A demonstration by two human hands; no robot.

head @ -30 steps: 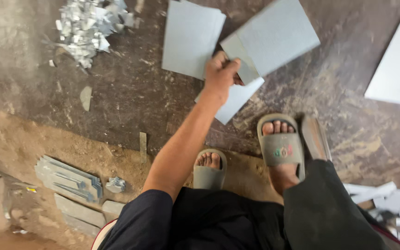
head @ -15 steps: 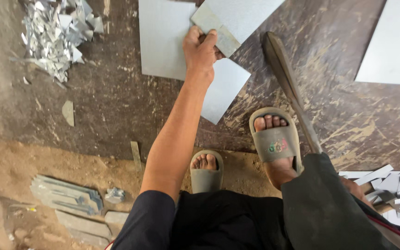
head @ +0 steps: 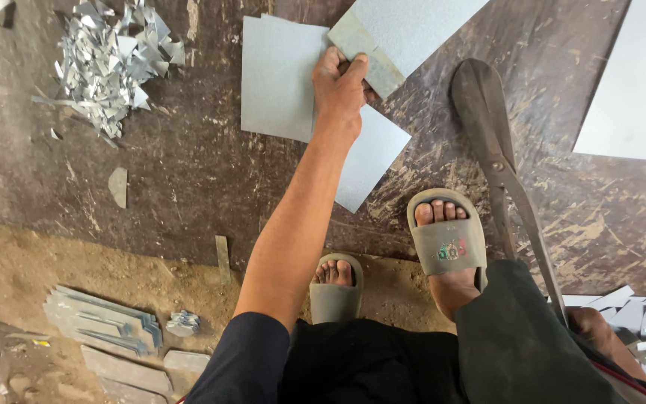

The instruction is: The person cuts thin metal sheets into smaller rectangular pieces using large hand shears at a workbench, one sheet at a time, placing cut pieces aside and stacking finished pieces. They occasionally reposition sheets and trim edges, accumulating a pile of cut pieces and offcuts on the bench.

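The left hand pinches the corner of the top grey sheet, which overlaps two more sheets on the dark floor. The right hand grips long shears, lying further along the floor than half a second ago. A heap of scraps lies to the left.

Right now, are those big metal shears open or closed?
Closed. The shears lie on the dark floor with both blades together in one pointed shape, no gap showing. The handles run under the person's knee, so their ends are hidden.
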